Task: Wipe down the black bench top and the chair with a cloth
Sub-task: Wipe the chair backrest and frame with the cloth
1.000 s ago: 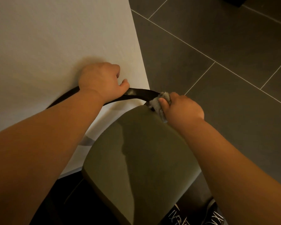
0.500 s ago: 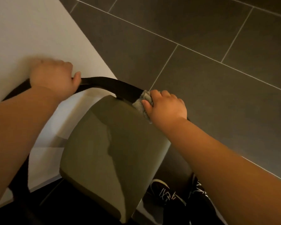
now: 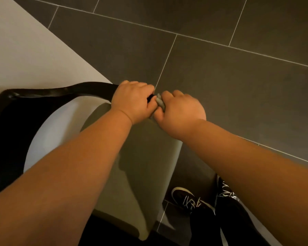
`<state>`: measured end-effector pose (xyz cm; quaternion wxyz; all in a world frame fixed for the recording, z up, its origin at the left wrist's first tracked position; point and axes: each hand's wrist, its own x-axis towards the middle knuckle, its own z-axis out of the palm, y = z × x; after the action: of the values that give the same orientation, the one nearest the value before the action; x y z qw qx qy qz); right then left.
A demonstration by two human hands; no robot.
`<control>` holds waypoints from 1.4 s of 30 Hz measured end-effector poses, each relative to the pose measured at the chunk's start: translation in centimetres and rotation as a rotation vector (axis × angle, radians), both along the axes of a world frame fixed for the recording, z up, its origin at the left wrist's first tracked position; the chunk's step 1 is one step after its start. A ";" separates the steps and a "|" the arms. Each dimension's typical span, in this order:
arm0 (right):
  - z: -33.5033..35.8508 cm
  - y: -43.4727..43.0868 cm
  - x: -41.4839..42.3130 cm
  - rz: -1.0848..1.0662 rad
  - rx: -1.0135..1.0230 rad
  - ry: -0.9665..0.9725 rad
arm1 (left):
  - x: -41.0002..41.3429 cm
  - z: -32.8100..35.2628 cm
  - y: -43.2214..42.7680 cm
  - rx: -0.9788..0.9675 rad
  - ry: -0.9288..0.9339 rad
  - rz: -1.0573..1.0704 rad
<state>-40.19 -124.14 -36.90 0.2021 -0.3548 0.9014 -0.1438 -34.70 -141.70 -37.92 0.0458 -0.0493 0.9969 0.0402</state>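
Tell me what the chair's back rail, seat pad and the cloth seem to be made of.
Back rail: black, probably lacquered wood or plastic; it shows glossy highlights along its curve. Seat pad: olive upholstery, fabric or matte leatherette; no shine, rounded edges. Cloth: grey soft textile, bunched in folds in the right hand; weave too small to tell.

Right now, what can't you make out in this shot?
Head view: most of the cloth, bunched inside the right hand.
Head view: the end of the chair rail, covered by the left hand.
Head view: the chair legs, under the seat and forearms.
Head view: the black bench top, outside the frame.
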 end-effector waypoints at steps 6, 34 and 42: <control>0.6 6.5 0.5 -0.126 0.011 -0.086 | 0.0 0.1 0.2 0.009 -0.004 0.000; 0.9 4.4 0.5 -0.039 -0.045 -0.139 | 0.1 0.2 0.3 -0.023 -0.070 0.065; 1.5 13.1 2.3 -0.305 0.247 -0.399 | 7.1 4.1 9.2 0.277 -0.209 0.471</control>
<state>-37.87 -111.02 -35.40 0.3932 -0.1524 0.8976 -0.1286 -27.64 -132.47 -33.86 0.1440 -0.2765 0.9330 0.1800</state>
